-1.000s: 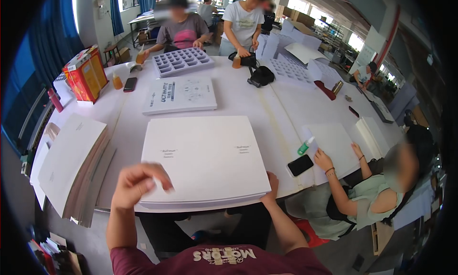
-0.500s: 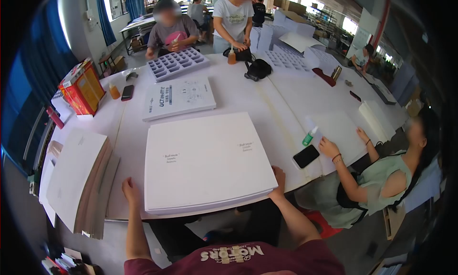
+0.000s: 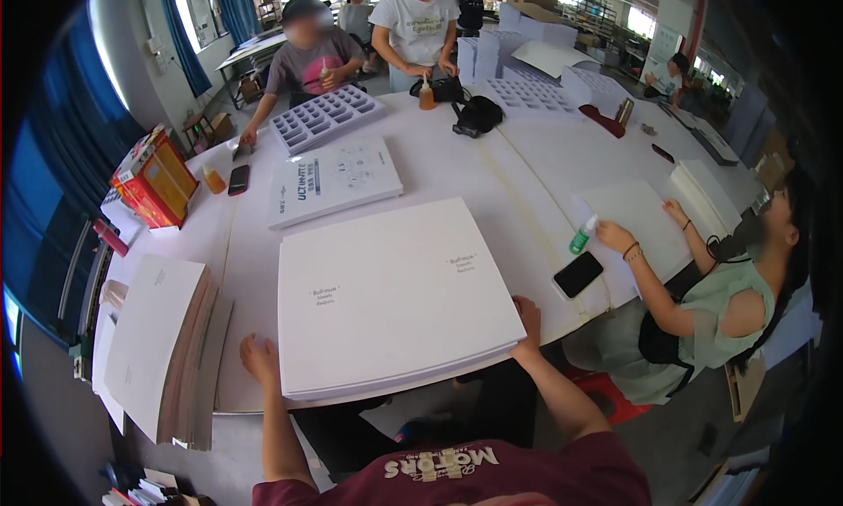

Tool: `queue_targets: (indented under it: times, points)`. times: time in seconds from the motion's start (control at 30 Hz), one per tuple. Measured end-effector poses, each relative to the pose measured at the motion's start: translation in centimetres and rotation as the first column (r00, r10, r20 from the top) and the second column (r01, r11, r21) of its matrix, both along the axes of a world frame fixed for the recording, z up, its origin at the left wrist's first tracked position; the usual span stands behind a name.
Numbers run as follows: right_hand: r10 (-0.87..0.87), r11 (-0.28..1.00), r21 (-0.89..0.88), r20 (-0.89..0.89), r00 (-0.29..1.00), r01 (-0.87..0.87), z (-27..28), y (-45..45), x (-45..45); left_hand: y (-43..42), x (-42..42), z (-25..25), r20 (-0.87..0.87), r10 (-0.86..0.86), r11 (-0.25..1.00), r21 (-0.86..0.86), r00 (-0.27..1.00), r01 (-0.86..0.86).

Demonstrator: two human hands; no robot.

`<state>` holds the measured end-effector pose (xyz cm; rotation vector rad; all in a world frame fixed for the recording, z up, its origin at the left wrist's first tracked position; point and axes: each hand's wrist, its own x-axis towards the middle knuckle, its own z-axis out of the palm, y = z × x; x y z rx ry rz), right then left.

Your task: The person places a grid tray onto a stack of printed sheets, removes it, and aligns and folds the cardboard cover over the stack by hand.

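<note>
A stack of large white printed sheets (image 3: 395, 304) lies at the front edge of the white table. Beside its left edge is my left hand (image 3: 261, 360), fingers apart and holding nothing. My right hand (image 3: 527, 327) rests against the stack's front right corner; its fingers are partly hidden at the sheets' edge. Behind the stack lies a white box with blue "ULTIMATE" print (image 3: 335, 181). To the left, a thick leaning pile of sheets (image 3: 158, 348) reaches over the table edge.
A compartment tray (image 3: 325, 118), a red and yellow box (image 3: 154, 179) and a glue bottle (image 3: 213, 180) stand further back. At right, a black phone (image 3: 579, 275) and green bottle (image 3: 583, 235) lie near a seated co-worker's hand. Two co-workers are across the table.
My left hand came down from above the stack's front left corner to beside its left edge, and its fingers opened. A co-worker across the table now reaches toward the phone at left.
</note>
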<state>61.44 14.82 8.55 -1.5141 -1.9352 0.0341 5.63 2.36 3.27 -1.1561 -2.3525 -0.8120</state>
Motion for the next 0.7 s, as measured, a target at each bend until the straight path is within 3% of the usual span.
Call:
queue_targets:
  times: [0.17, 0.37, 0.47, 0.7]
  points:
    - [0.004, 0.999, -0.032, 0.017, 1.0, -0.003, -0.1, 0.0, 0.1, 0.0, 0.7, 1.2, 0.04, 0.0, 1.0, -0.012, 0.999, 0.0]
    - [0.003, 0.998, -0.067, -0.095, 0.995, -0.009, 0.3, 0.0, 0.0, -0.1, 0.8, 0.9, 0.03, 0.017, 0.999, -0.03, 0.999, -0.016]
    - [0.011, 0.999, -0.03, -0.01, 1.0, -0.011, 0.7, 0.0, -0.1, -0.1, 1.4, 1.2, 0.044, 0.051, 0.998, -0.043, 0.998, -0.05]
    - [0.052, 0.998, 0.046, -0.038, 0.998, -0.05, 1.0, -0.2, -0.3, -0.1, 1.4, 1.4, 0.102, 0.074, 0.995, -0.079, 0.992, -0.066]
